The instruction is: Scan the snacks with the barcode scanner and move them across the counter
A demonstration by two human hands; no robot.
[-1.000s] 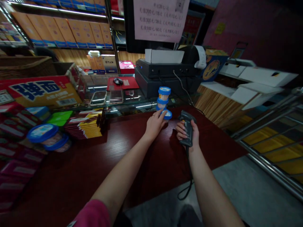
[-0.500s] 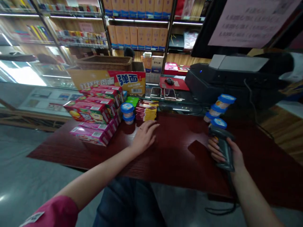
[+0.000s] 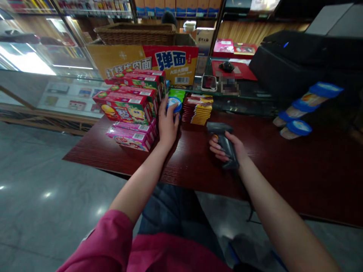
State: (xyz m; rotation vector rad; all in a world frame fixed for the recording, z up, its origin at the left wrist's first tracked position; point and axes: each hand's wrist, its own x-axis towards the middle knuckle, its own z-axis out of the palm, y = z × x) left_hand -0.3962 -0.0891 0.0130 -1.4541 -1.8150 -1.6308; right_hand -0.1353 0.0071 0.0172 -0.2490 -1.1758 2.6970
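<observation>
My left hand (image 3: 168, 128) reaches to a small tub with a blue lid (image 3: 174, 101), its fingers curled around the tub's sides. Part of the tub is hidden behind the fingers. My right hand (image 3: 242, 153) grips a dark handheld barcode scanner (image 3: 227, 148) by its handle, above the table. The scanner's head points toward a stack of red and yellow snack packets (image 3: 202, 113), just right of the tub. Left of my left hand stand stacked red snack boxes (image 3: 124, 107), with purple-pink boxes (image 3: 129, 136) beneath them.
More blue-lidded tubs (image 3: 296, 128) stand at the right on the dark red wooden table (image 3: 187, 170), several stacked at a lean. Behind are a printed carton (image 3: 116, 56), a wicker basket (image 3: 136, 36), a phone (image 3: 209, 83) and a mouse (image 3: 227, 67). Black equipment (image 3: 295, 64) stands at back right.
My left hand has moved from in front of the snack packets to the tub on their left and closed around it. My right hand has carried the scanner left, away from the right-hand tubs. The view has tilted down.
</observation>
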